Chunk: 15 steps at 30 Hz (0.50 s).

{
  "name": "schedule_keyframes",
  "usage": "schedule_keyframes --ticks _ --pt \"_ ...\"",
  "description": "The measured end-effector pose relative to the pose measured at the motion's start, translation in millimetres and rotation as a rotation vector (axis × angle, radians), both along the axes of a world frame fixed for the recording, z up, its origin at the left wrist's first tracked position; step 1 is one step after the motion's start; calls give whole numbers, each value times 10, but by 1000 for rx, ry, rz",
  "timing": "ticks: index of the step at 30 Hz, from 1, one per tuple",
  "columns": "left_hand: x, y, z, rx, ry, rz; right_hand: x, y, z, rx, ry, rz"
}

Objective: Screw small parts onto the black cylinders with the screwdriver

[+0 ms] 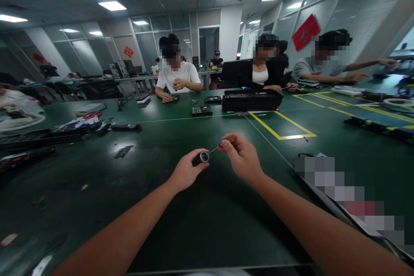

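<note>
Above the green table, my left hand (pixel 185 173) is closed around a short black cylinder with a silver-rimmed round end (pixel 204 157), which looks like a small flashlight. That end faces back toward me, and dark detail shows inside its rim. Pinched in the fingers of my right hand (pixel 244 157) is a thin screwdriver (pixel 214 149) with a reddish handle, mostly covered by the fingers. Its slim metal shaft points left, its tip close to the cylinder's rim; I cannot tell whether they touch.
Ahead on the green table (pixel 155 146) lie a green circuit board (pixel 201 110) and a long black box (pixel 252 101). Tools and cables (pixel 87 121) lie at left, a pen-like tool (pixel 126 127) nearer. Yellow tape (pixel 297 137) marks the right. Several people sit opposite.
</note>
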State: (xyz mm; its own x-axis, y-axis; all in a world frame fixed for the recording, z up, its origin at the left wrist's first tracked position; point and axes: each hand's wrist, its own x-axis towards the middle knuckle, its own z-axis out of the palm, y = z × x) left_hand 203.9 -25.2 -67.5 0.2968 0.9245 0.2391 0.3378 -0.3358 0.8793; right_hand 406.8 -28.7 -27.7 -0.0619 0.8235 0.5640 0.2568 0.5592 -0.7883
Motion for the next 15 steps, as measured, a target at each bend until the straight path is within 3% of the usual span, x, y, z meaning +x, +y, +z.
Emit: schedule_keyframes --ticks 10,15 --pt "-21 43 -41 9 -41 39 10 -24 46 -20 -57 -52" --pt "-30 70 -67 11 -64 37 18 1 11 -17 -29 -7"
